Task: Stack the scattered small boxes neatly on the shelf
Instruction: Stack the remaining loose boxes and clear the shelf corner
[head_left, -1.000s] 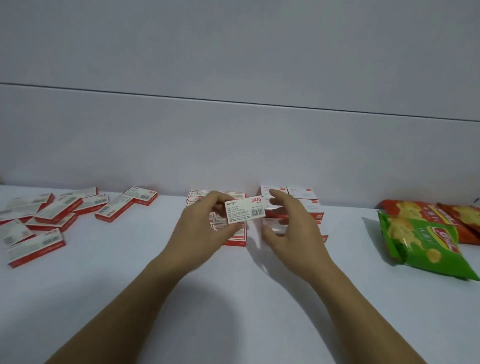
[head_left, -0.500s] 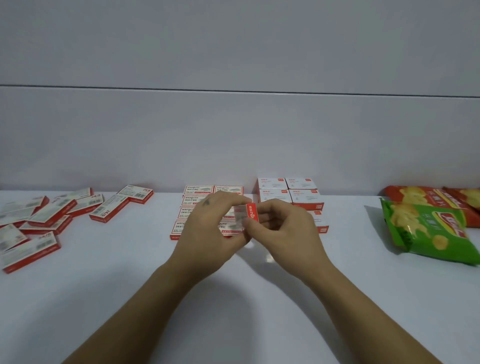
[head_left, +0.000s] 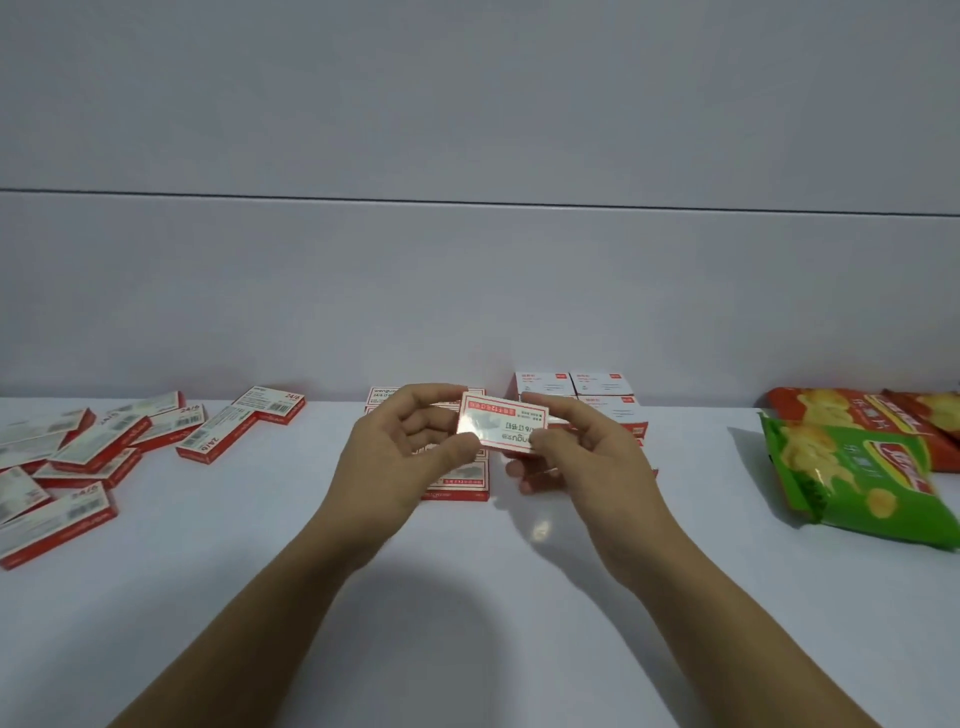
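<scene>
A small red-and-white box is held up over the middle of the white shelf, its printed face toward me and upside down. My right hand pinches its right end between thumb and fingers. My left hand holds its left edge with thumb and fingertips. Behind and below the hands lies a neat block of flat boxes, mostly hidden. Scattered boxes lie in a loose heap at the left.
A stack of taller white-and-red boxes stands against the back wall, right of the hands. A green chip bag and red chip bags lie at the far right. Bare shelf surface stretches in front.
The box went from my left hand alone, barcode face up, to both hands; it has been turned over, so its other printed face now shows.
</scene>
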